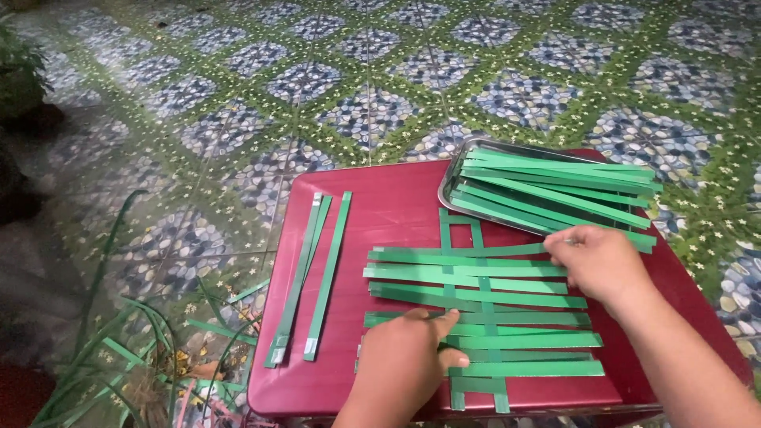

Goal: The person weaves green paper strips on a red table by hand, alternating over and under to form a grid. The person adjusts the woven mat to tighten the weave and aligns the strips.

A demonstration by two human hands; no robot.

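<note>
A patterned tile floor (238, 103) surrounds a low red bench (380, 206). The left hand (404, 361) presses flat, fingers released, pinning the woven green strips (507, 317) mid-bench; the right hand (598, 261) pinches one strip's end beside the metal tray (452, 178) of spares.

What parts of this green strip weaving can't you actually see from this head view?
- Near left corner of the woven mat: covered by the left hand.
- End of the top strip: hidden under the right hand, so how the fingers grip it cannot be told.
- Bottom of the metal tray: buried under the pile of loose strips.
- Near edge of the red table: cut off by the frame's bottom.
</note>
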